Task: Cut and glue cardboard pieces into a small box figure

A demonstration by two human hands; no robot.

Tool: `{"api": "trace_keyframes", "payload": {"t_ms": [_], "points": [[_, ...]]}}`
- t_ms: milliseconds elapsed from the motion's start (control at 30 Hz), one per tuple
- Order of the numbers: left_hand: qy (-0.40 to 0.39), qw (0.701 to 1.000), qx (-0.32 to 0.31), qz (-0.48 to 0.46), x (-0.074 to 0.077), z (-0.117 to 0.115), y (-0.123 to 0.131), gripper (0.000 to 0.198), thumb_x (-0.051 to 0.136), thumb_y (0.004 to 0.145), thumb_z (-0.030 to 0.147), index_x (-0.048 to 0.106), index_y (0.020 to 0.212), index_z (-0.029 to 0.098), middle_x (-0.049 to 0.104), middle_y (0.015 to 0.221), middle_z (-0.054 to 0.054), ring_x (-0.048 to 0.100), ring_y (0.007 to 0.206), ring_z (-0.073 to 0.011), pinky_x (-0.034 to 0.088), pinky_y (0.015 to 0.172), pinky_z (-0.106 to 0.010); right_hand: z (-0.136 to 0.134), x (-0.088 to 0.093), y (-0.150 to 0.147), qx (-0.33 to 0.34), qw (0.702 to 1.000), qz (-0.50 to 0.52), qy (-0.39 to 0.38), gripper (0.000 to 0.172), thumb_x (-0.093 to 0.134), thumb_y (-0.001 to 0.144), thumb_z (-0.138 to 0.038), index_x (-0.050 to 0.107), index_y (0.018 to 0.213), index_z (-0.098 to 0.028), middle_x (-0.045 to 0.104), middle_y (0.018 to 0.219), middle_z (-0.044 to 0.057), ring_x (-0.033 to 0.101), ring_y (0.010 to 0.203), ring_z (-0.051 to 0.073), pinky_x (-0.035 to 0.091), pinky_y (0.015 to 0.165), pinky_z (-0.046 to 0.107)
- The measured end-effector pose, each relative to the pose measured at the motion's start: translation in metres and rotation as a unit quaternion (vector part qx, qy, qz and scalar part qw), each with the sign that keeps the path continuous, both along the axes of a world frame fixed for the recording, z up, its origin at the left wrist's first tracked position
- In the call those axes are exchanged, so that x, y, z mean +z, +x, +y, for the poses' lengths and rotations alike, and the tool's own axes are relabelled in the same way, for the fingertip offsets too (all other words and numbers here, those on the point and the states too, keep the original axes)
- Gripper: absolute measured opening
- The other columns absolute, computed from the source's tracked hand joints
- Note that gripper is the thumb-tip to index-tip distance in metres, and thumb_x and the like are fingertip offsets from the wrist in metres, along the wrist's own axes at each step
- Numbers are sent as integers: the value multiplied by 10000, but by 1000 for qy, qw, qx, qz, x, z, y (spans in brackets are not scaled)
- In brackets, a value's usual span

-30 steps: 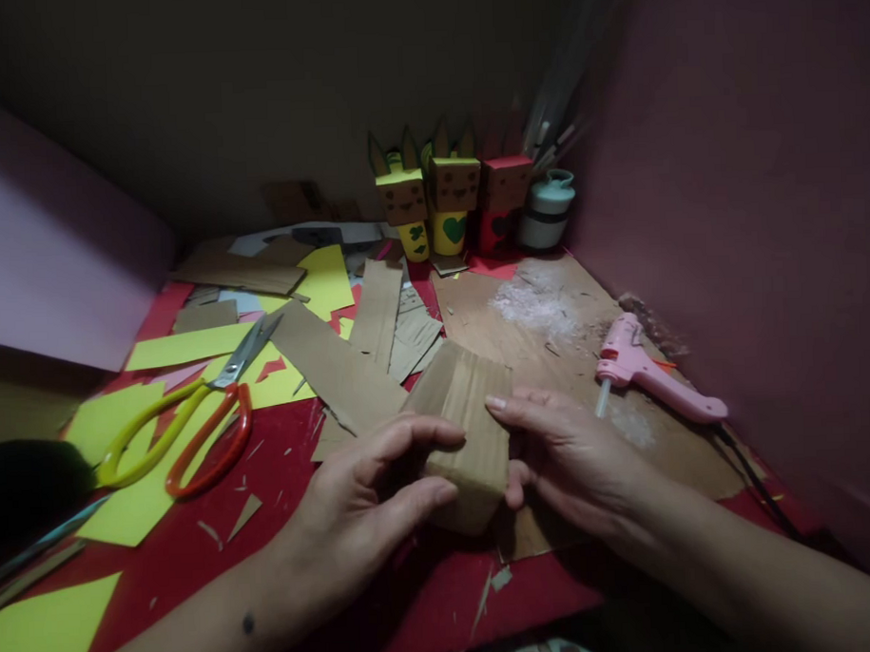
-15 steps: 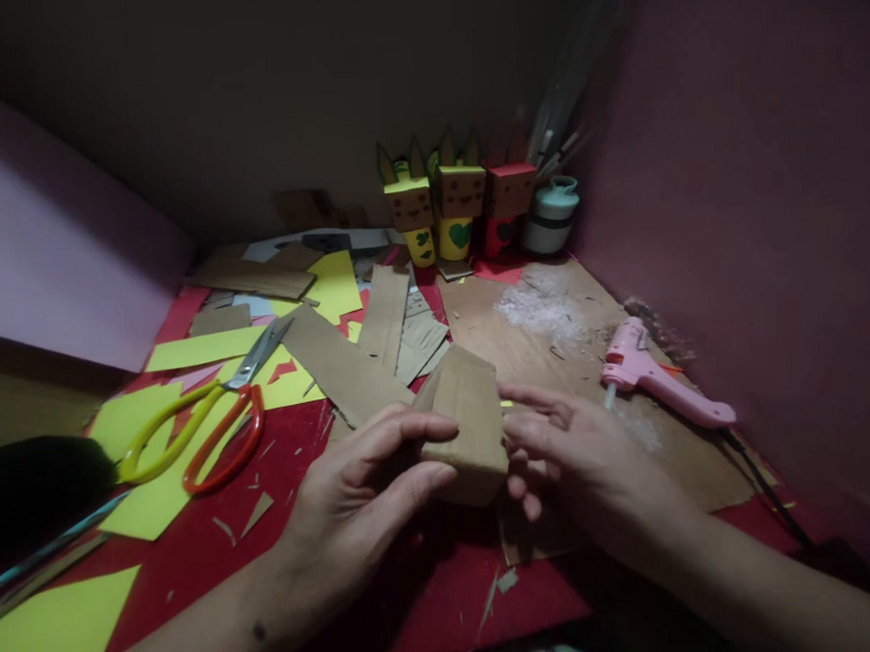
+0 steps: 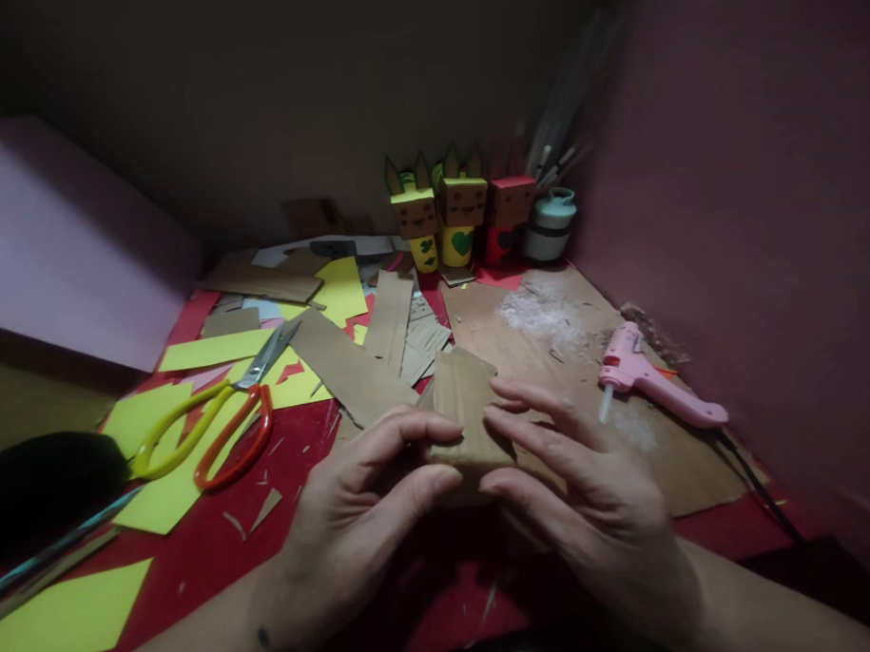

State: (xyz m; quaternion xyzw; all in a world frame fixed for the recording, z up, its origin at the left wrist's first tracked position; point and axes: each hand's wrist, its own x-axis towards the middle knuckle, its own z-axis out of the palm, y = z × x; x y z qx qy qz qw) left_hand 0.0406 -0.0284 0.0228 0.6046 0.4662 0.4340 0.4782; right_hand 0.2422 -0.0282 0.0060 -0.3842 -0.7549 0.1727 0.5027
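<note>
A small folded cardboard box is held between both hands, low over the red tabletop. My left hand grips its left side, thumb on the front and index finger across the upper face. From the right, my right hand closes on the box with the thumb at the lower front edge and fingers along the right side. The underside and back of the box are hidden. Near my left hand lie scissors with one yellow and one red handle. A pink glue gun rests to the right of my right hand.
Cardboard strips and yellow paper pieces cover the left side. At the back stand three box-headed figures, including a red one, beside a lidded pale-blue container. A cardboard sheet lies right, and a pink wall bounds that side.
My right hand has turned and closed around the box's right side, its thumb now on the front edge. The box has turned slightly. My left hand keeps its grip.
</note>
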Motion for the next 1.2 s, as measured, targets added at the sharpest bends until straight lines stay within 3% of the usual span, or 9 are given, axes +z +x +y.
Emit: {"api": "trace_keyframes", "payload": {"t_ms": [100,267,433,533,667,767,1000,1100,1200], "points": [[5,1000,8,1,0,-1,0,218,683,848,171,730,982,336,667,942,46,632,821,-86,501,688,-113,-3,-4,-2,-25,997,58,-54,380,749,823,-155,703,1200,-169,625,1220,124,650,1106,202,583,876,270],[-56,997,-5,-47,1,0,4,160,692,846,219,720,981,300,688,902,31,627,752,-93,508,636,-130,-7,0,-7,10,976,147,-160,352,742,823,-137,748,1130,-312,725,1204,41,674,1123,190,573,942,302],[-96,993,-18,-59,3,3,6,269,735,812,265,687,1077,249,683,857,-3,630,713,-128,524,603,-188,-6,11,-8,-7,953,203,-225,351,777,766,-132,776,1060,-322,758,1124,22,700,1049,202,597,893,319],[-45,999,-29,2,7,7,5,362,748,788,234,681,1142,261,654,906,-10,621,742,-143,518,622,-223,-3,18,-8,-20,931,243,-271,284,794,734,-133,804,959,-305,776,1046,15,720,969,186,599,858,284],[62,994,-10,91,16,14,4,209,715,818,244,750,1022,272,598,872,-3,606,791,-152,498,727,-264,3,31,-10,-2,909,276,-311,176,815,720,-177,814,865,-278,789,911,8,729,836,167,598,732,242],[72,994,-5,88,24,19,7,114,701,830,279,771,914,248,565,855,-9,581,787,-156,483,716,-267,12,40,-8,17,892,276,-358,115,829,719,-240,816,833,-245,781,804,14,705,751,155,570,673,241],[-71,997,-26,-30,38,28,17,159,733,790,319,721,736,170,599,645,15,489,569,-100,375,502,-197,35,49,0,43,894,253,-368,70,803,704,-238,810,765,-203,711,667,2,515,589,98,403,567,244],[-117,990,-38,-73,34,32,19,212,754,786,323,699,675,151,567,569,28,414,484,-63,306,453,-182,44,42,1,70,880,279,-378,70,812,681,-227,794,731,-182,687,661,7,495,583,99,364,552,246],[-160,980,-50,-106,25,36,18,233,757,792,371,709,768,144,605,617,12,421,474,-55,291,443,-175,51,33,2,107,850,321,-405,104,832,663,-246,765,654,-166,623,568,-5,469,525,94,345,516,243]]}}
